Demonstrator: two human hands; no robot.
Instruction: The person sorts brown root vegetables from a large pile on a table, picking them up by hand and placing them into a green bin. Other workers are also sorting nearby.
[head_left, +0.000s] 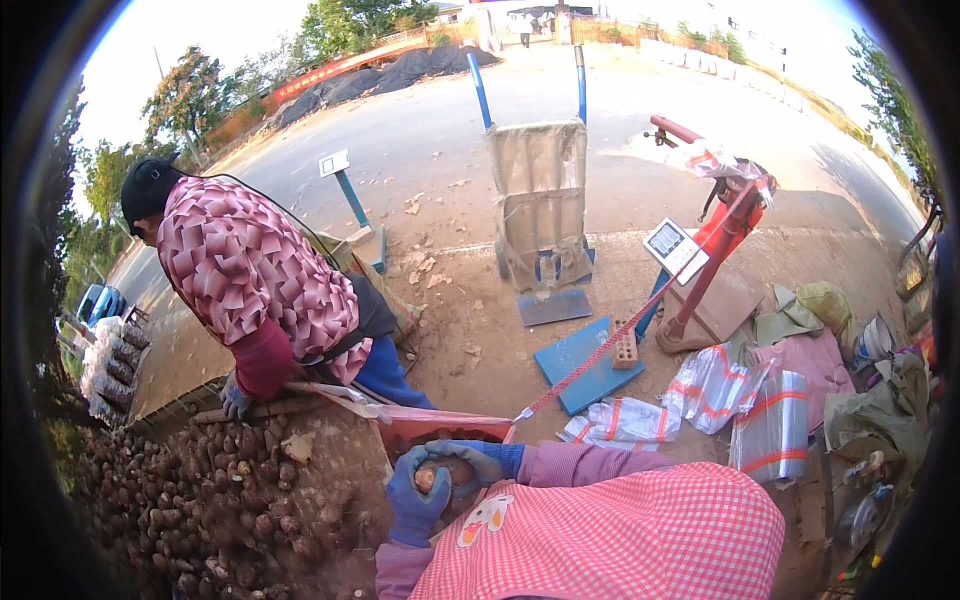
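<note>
Both of my hands wear blue work gloves and meet low in front of my pink gingham apron (615, 525). My left hand (416, 499) curls around a brown tuber (425, 480), perhaps a taro corm, with its pale end showing. From the other side my right hand (476, 459) wraps over the same clump; whether it is one tuber or two I cannot tell. Just beyond the gloves is a red container (450, 429) with a dark inside. A heap of similar brown tubers (225, 517) spreads to the left.
A co-worker (255, 277) leans over the heap, one gloved hand (236, 397) at its edge. A red braided strap (600, 349) runs from the container to a red post (709, 277). Beyond stand a hand truck (540, 202) and a platform scale (360, 217). Folded plastic sacks (769, 427) lie right.
</note>
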